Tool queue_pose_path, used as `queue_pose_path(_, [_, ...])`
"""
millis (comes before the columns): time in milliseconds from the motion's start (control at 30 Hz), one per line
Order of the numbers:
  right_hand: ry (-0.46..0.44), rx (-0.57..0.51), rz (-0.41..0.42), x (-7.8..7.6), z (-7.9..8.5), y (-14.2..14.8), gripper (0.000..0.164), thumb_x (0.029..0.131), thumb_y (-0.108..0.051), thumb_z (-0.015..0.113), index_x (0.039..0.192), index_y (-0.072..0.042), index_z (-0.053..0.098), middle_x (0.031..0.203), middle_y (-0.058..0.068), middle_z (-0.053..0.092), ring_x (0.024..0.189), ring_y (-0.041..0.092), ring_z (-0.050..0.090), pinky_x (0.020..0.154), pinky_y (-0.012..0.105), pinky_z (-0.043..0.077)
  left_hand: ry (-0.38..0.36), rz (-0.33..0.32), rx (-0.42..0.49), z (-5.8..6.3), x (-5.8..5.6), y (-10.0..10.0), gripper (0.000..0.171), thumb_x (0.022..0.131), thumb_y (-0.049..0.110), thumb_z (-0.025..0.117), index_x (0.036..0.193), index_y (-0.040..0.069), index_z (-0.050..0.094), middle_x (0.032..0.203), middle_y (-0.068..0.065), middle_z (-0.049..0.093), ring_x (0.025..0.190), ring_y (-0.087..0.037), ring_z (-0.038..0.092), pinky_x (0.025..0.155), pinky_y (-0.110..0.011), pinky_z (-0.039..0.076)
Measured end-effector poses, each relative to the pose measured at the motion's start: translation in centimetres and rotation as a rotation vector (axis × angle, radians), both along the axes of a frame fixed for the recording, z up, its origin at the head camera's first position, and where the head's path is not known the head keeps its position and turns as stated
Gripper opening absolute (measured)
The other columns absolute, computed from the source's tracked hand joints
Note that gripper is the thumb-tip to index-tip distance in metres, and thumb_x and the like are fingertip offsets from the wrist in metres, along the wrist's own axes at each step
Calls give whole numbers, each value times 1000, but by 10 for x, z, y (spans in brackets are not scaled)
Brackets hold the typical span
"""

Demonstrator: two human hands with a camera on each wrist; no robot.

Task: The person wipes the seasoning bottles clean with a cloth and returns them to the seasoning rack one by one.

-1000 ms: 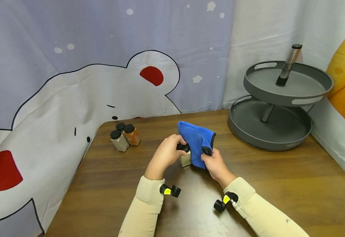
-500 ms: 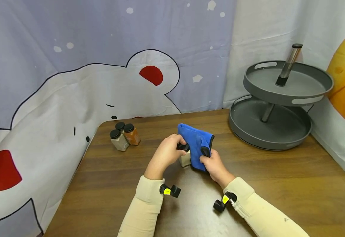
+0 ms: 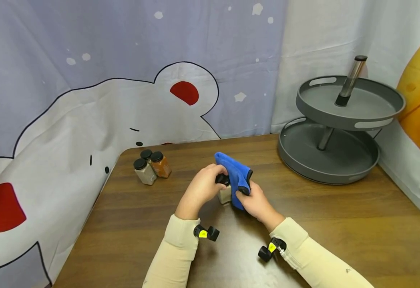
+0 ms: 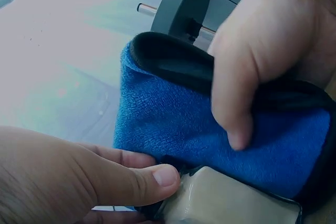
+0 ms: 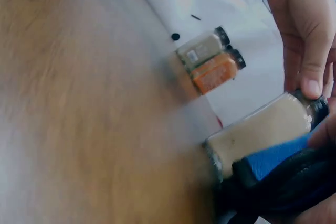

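My left hand (image 3: 205, 186) grips a spice jar (image 3: 225, 195) by its black lid, thumb and fingers around the cap. The jar is square, clear and filled with pale beige powder; it stands upright on the table. A folded blue cloth (image 3: 234, 172) with black edging lies against the jar's right side, pinched in my right hand (image 3: 254, 201). In the left wrist view the beige jar (image 4: 231, 198) is next to the cloth (image 4: 163, 114), and the right thumb presses the cloth. The right wrist view shows the jar (image 5: 262, 129) with the cloth partly covering its side.
Several spice jars stand together at the back left of the wooden table (image 3: 130, 240), among them a beige one (image 3: 145, 173) and an orange one (image 3: 161, 165). A grey two-tier round tray (image 3: 328, 176) stands at the back right. A printed curtain (image 3: 123, 116) hangs behind the table.
My right hand has shifted slightly left with the blue cloth, which now looks narrower and closer around the jar. The left hand stays on the lid, nearly unmoved.
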State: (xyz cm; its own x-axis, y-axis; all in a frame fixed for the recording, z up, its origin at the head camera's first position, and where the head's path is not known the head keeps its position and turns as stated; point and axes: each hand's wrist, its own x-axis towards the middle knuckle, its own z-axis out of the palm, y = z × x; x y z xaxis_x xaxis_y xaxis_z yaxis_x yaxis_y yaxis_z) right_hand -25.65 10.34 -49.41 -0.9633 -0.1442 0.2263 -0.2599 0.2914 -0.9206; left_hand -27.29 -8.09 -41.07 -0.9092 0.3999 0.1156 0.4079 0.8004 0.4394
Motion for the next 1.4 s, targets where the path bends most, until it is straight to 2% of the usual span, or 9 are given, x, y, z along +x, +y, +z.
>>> queue_pose_path(67, [49, 12, -19, 2, 2, -2, 37, 90, 4, 60, 126, 9, 60, 123, 29, 65, 115, 41, 62, 101, 55, 47, -12, 9, 2, 0, 0, -1, 28, 89, 16, 79, 114, 10, 67, 118, -7, 65, 113, -25, 62, 100, -41, 49])
queue_pose_path(200, [122, 4, -33, 3, 3, -2, 36, 89, 9, 59, 125, 11, 62, 120, 31, 66, 114, 45, 62, 100, 57, 47, -26, 16, 12, 0, -1, -2, 25, 88, 15, 80, 109, 9, 67, 115, -7, 65, 112, -26, 62, 98, -42, 49])
queue_pose_path(333, [80, 30, -55, 0, -2, -2, 32, 90, 8, 60, 122, 10, 64, 118, 30, 67, 112, 43, 63, 99, 54, 49, -23, 17, 28, -1, -1, -2, 25, 88, 15, 80, 109, 9, 68, 114, -8, 65, 110, -26, 63, 98, -42, 49])
queue_pose_path(433, [36, 2, -71, -1, -3, -3, 32, 91, 8, 58, 123, 10, 65, 119, 28, 68, 112, 39, 63, 100, 51, 49, -18, 14, 39, -2, -1, -3, 24, 87, 14, 80, 108, 10, 68, 113, -8, 65, 108, -25, 63, 97, -41, 50])
queue_pose_path(567, [37, -75, -67, 0, 1, -2, 35, 91, 10, 55, 126, 12, 63, 121, 29, 66, 114, 39, 62, 99, 52, 49, -29, 17, 46, -3, 0, -3, 23, 87, 14, 81, 105, 10, 67, 112, -7, 65, 106, -25, 63, 94, -41, 51])
queue_pose_path(800, [4, -57, -68, -3, -5, -5, 33, 94, 7, 58, 127, 10, 63, 123, 28, 65, 117, 37, 61, 103, 50, 48, -20, 23, 42, -1, -1, -3, 21, 88, 15, 80, 103, 12, 66, 111, -6, 64, 107, -23, 63, 95, -40, 51])
queue_pose_path(1033, [35, -103, -59, -3, 4, -3, 35, 93, 10, 56, 127, 12, 62, 123, 29, 65, 115, 37, 61, 100, 51, 49, -22, 20, 42, 2, -3, -3, 22, 87, 15, 81, 103, 12, 67, 111, -6, 64, 108, -24, 63, 96, -41, 50])
queue_pose_path(1267, [14, -44, -84, -1, -4, -5, 31, 94, 8, 57, 124, 10, 64, 122, 28, 66, 116, 38, 61, 101, 50, 48, -7, 14, 57, -1, -2, -3, 22, 87, 15, 81, 103, 12, 67, 109, -6, 64, 104, -24, 63, 95, -40, 50])
queue_pose_path(1400, [41, -120, -94, 3, -3, -4, 32, 91, 12, 58, 123, 12, 64, 121, 30, 66, 115, 39, 61, 99, 52, 49, 0, 3, 58, -5, 0, -3, 22, 86, 15, 82, 103, 12, 67, 108, -5, 64, 104, -23, 63, 93, -40, 51])
